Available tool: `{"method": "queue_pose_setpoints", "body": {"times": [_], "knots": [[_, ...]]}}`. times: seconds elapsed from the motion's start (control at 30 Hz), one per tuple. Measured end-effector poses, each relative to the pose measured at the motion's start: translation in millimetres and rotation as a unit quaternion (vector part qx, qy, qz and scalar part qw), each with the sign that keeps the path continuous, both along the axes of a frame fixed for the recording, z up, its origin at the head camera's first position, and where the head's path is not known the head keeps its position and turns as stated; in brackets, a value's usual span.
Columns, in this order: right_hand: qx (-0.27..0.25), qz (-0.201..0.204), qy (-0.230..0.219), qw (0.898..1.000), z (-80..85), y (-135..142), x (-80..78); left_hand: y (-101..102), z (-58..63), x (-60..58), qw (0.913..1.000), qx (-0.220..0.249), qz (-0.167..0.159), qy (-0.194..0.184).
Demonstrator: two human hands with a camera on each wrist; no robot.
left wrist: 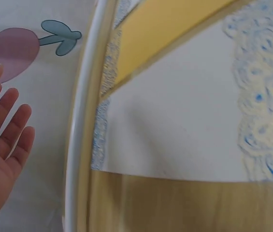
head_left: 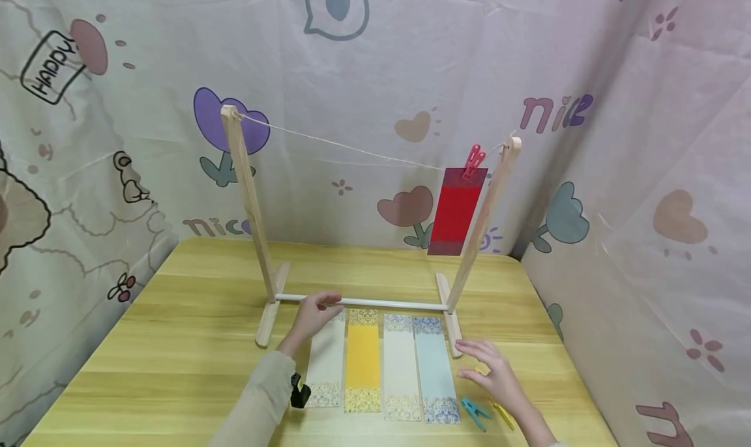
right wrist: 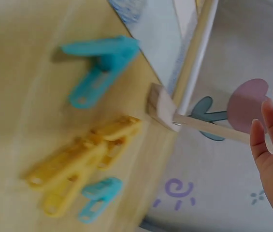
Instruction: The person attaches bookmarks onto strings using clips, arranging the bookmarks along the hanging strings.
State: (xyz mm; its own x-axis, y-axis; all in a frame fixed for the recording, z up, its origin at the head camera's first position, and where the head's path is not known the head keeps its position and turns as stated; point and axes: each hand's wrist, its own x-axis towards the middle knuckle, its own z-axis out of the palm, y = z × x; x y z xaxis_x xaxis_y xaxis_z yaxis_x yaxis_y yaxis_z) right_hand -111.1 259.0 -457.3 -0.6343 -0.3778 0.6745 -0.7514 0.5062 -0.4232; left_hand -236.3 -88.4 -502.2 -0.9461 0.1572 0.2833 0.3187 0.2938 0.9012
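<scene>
My left hand hovers over the top end of the leftmost white paper strip, its fingers loosely bent and holding nothing. Beside that strip lie a yellow strip, another pale strip and a light blue strip, all with patterned ends. To the right of the blue one, my right hand is spread over the clothespins, with nothing in it. A teal clothespin, yellow clothespins and a second teal one lie below it. From the string hangs a red strip, pinched by a red clothespin.
Behind the strips stands a wooden frame with a left post, a right post and a white crossbar. A thin string runs between the post tops. Printed cloth surrounds the wooden table.
</scene>
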Motion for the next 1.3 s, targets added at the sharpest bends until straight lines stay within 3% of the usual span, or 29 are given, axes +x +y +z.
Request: {"method": "queue_pose_setpoints", "body": {"times": [0.33,0.5,0.63,0.87,1.03,1.3], "knots": [[0.019,-0.027,-0.032,0.999,-24.8,4.4,14.3,-7.3,-14.6,6.8,0.9982,-0.055,0.001,-0.025],[0.027,-0.029,-0.036,0.999,-50.9,17.4,14.5,-11.4,-20.6,12.0,0.9951,-0.080,-0.001,-0.058],[0.034,-0.023,-0.058,0.997,-69.1,27.7,14.8,-14.7,-25.2,14.2,0.9914,-0.122,-0.006,-0.047],[0.022,0.003,-0.155,0.988,-78.2,39.5,19.2,-21.2,-30.5,14.1,0.9755,-0.216,-0.040,-0.012],[0.021,0.050,-0.215,0.975,-72.5,44.2,21.2,-23.3,-33.6,12.9,0.9574,-0.280,-0.069,-0.016],[0.049,0.108,-0.341,0.933,-74.9,56.0,17.7,-25.4,-33.5,14.7,0.9462,-0.312,-0.079,-0.034]]}}
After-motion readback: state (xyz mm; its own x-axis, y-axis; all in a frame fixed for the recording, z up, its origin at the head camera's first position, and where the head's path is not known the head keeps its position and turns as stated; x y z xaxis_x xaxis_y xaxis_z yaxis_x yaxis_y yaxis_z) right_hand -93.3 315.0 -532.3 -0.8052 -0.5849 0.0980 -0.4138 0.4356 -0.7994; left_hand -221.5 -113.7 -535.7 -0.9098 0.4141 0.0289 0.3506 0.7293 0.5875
